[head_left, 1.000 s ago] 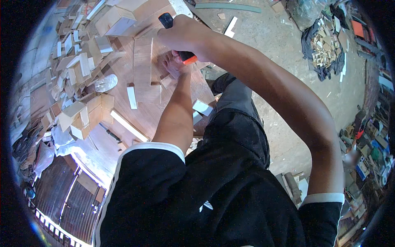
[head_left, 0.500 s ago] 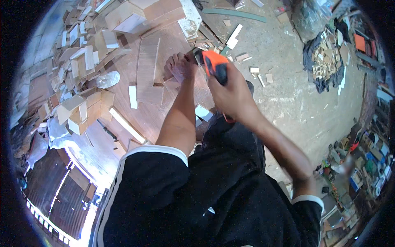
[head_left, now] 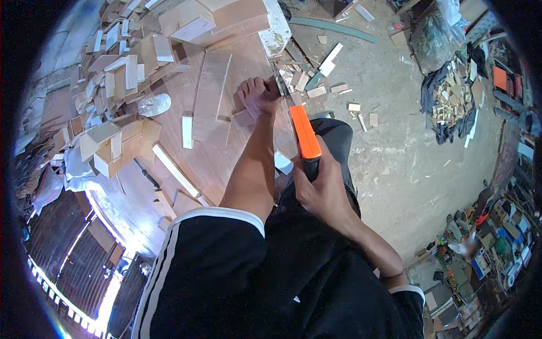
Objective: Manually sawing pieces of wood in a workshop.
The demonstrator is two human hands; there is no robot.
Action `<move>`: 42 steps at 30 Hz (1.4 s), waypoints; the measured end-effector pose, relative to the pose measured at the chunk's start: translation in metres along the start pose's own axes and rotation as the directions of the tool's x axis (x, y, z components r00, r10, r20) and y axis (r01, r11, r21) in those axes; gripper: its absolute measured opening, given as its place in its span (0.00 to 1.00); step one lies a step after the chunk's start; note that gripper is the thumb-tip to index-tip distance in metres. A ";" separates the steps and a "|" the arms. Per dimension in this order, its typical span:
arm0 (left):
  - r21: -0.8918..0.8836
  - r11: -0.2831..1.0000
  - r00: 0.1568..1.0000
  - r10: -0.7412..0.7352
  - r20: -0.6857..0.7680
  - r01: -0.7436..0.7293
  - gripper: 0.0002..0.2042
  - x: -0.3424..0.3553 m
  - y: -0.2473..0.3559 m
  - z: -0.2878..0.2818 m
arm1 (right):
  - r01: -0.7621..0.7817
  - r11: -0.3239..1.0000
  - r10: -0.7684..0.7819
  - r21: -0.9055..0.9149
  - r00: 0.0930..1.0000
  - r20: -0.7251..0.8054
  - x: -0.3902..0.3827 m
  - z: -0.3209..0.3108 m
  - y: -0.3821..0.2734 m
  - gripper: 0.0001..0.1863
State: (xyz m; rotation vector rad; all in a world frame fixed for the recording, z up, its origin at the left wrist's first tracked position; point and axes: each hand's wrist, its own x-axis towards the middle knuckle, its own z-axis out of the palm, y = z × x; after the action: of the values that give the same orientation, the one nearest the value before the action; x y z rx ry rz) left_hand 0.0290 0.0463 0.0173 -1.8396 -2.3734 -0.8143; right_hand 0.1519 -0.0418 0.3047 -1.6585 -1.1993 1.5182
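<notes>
My right hand (head_left: 326, 192) is wrapped round the handle of a hand saw (head_left: 305, 133) with an orange and black grip, close to my lap. The thin saw blade (head_left: 284, 89) runs forward from the grip, past the table's edge. Right beside the blade, my left hand (head_left: 261, 97) is closed, its fingers curled, and bears down on a small wooden piece (head_left: 244, 118) at that edge. Most of this piece is hidden under the hand. A long flat board (head_left: 210, 93) lies to the left of my left hand.
On the wooden table (head_left: 169, 133) are open wooden boxes (head_left: 129, 144), a white-edged strip (head_left: 176, 169) and a clear plastic bottle (head_left: 154, 105). Offcuts (head_left: 318, 91) lie on the concrete floor (head_left: 406, 164). Further right sits a dark sack of wood scraps (head_left: 451, 101).
My right hand has drawn the saw back toward my body, and more of the blade shows. The left hand stays at the table's edge. The whole view has shifted slightly.
</notes>
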 end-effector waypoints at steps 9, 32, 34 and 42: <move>-0.006 1.000 0.998 0.028 -0.058 -0.029 0.07 -0.003 0.000 0.000 | 0.074 0.992 -0.071 -0.102 0.997 0.031 0.001 0.005 -0.011 0.12; 0.094 0.993 0.982 -0.088 0.168 0.073 0.11 -0.004 0.004 0.000 | 0.162 0.979 -0.153 -0.124 0.985 0.084 0.102 0.008 0.012 0.07; 0.066 0.997 0.993 -0.048 0.108 0.041 0.10 -0.005 0.005 -0.002 | 0.134 0.981 -0.122 -0.142 0.988 0.091 0.105 0.004 0.000 0.07; 0.062 0.996 0.981 -0.076 0.179 0.066 0.10 -0.004 0.000 0.006 | -0.212 0.969 0.237 -0.126 0.942 0.239 0.177 0.002 -0.009 0.04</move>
State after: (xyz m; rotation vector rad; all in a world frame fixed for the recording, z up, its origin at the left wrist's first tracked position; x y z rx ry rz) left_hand 0.0314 0.0453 0.0109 -1.8929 -2.5541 -0.6022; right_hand 0.1378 0.1193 0.2333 -1.7552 -1.2668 1.8861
